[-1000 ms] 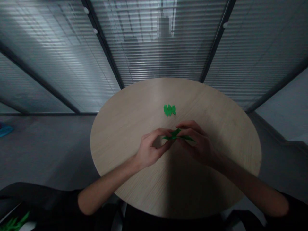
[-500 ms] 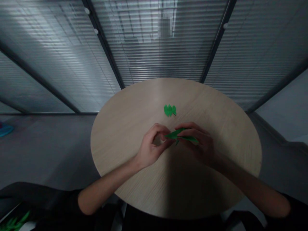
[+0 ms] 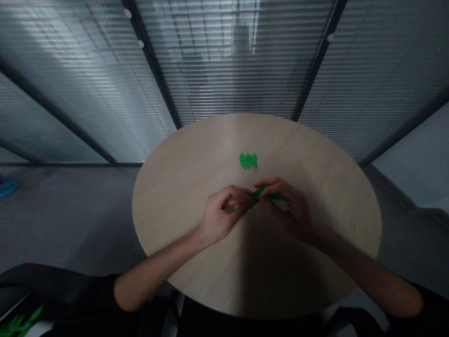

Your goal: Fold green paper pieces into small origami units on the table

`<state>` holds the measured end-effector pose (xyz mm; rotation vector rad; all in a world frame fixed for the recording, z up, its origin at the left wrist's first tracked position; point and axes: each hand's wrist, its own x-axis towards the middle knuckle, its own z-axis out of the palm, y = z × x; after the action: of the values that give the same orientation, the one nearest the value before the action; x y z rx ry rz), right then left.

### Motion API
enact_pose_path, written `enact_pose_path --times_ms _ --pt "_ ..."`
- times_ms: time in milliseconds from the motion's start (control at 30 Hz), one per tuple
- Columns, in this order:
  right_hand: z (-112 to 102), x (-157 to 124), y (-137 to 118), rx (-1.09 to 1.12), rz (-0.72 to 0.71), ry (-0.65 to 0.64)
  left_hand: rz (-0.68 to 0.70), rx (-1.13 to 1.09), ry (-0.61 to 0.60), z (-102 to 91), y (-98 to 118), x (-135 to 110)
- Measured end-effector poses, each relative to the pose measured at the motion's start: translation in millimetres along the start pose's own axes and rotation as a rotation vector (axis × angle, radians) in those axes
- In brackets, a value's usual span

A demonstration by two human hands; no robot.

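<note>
A thin green piece (image 3: pixel 279 198), which looks like folded paper, is held between my two hands above the table. My left hand (image 3: pixel 221 214) pinches its left end between thumb and fingertips. From the other side, my right hand (image 3: pixel 293 208) has its fingers closed on the same piece, with part of it showing along the palm. The fingers hide much of its shape. Beyond the hands, a flat green zigzag piece (image 3: pixel 248 160) with several pointed, leaf-like sections lies on the table, touched by neither hand.
The round wooden table (image 3: pixel 182 178) stands beneath my hands. Behind it rise glass panels with blinds (image 3: pixel 228 93). Green leaves (image 3: pixel 24 323) show at the bottom left, and a blue object (image 3: pixel 7 186) lies on the floor at the far left.
My left fingers have moved a little right and now cover the left tip of the green piece, which showed before. The right hand and the zigzag piece stay nearly still.
</note>
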<state>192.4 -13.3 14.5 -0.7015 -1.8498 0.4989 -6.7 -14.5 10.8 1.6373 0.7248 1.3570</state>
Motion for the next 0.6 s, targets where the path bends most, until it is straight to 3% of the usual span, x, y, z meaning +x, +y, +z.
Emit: enact_pose_path --times_ms 600 --pt "1.6 -2.9 2.3 0.017 0.035 0.069 -0.177 -0.239 -0.03 4.1 -4.2 -0.1"
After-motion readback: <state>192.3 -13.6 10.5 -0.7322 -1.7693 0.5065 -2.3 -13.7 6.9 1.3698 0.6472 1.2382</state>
